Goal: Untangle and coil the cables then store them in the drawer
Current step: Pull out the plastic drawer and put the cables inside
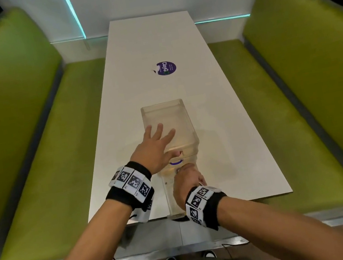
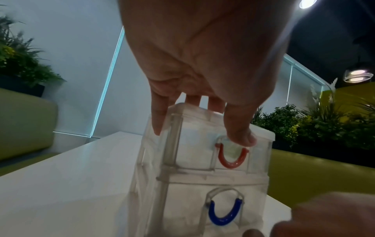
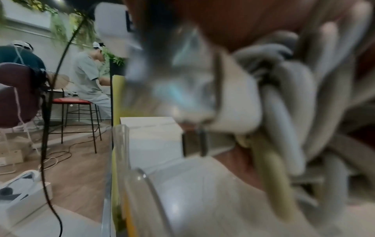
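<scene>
A clear plastic drawer unit point(image 1: 177, 111) stands on the white table point(image 1: 236, 141). My left hand point(image 1: 156, 142) lies flat on its top with fingers spread, the thumb down at the front by the red handle point(image 2: 231, 158). Below it is the drawer with the blue handle point(image 2: 224, 214). This lower drawer point(image 1: 170, 198) looks pulled out toward the table's near edge. My right hand point(image 1: 186, 182) is over it, gripping a coiled bundle of grey-white cables point(image 3: 288, 99) with a metal plug sticking out. The clear drawer rim point(image 3: 142, 184) is just below the bundle.
A purple round sticker point(image 1: 166, 68) is on the table farther away. Green padded benches point(image 1: 33, 153) flank the table on both sides. Black wires trail on the floor below the near edge. In the right wrist view, people sit at stools in the background.
</scene>
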The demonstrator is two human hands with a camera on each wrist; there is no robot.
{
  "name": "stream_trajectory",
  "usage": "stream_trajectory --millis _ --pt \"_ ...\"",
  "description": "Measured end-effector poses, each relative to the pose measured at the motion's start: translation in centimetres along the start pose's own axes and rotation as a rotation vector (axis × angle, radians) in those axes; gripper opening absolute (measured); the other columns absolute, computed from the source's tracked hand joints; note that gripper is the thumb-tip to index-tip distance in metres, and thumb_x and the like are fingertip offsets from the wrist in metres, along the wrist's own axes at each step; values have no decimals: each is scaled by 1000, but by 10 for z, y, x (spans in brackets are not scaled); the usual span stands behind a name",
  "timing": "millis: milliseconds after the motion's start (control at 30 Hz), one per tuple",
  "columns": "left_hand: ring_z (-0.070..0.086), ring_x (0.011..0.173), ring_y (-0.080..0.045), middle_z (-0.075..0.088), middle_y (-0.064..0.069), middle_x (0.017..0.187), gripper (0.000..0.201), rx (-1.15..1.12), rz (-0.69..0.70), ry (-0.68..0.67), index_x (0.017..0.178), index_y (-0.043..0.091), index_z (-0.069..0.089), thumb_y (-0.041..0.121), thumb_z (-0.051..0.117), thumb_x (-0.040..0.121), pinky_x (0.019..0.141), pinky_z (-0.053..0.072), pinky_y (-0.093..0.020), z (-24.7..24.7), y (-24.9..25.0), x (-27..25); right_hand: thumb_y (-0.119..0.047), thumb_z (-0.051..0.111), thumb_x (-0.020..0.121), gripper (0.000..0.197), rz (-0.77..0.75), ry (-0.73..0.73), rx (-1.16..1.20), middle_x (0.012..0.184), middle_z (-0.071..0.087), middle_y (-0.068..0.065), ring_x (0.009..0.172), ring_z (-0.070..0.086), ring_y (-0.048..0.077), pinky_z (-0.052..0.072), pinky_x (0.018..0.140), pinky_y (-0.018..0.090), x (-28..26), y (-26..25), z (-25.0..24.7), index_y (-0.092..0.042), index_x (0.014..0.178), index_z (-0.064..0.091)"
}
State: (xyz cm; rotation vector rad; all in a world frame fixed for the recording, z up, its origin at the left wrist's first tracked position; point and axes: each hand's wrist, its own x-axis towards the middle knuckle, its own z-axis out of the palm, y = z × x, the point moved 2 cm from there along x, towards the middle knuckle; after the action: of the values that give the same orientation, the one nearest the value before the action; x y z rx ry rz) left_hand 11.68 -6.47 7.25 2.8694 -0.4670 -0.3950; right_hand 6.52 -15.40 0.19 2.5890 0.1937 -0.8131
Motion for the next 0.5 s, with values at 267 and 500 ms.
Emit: stream_trajectory --millis 267,500 --pt "-7 147 -31 2 -3 162 70 30 -27 6 152 34 12 61 38 92 110 29 -48 -3 -1 2 -36 39 100 76 94 151 526 149 24 29 134 38 33 40 105 36 4 -4 11 17 141 3" --pt "-7 147 -30 0 -2 162 69 52 -33 8 152 34 9 60 36 94 108 33 -49 -3 1 0 -54 52 86 104 71 228 981 151 15 22 140 21 32 31 110 40 -3 0 26 9 145 -6"
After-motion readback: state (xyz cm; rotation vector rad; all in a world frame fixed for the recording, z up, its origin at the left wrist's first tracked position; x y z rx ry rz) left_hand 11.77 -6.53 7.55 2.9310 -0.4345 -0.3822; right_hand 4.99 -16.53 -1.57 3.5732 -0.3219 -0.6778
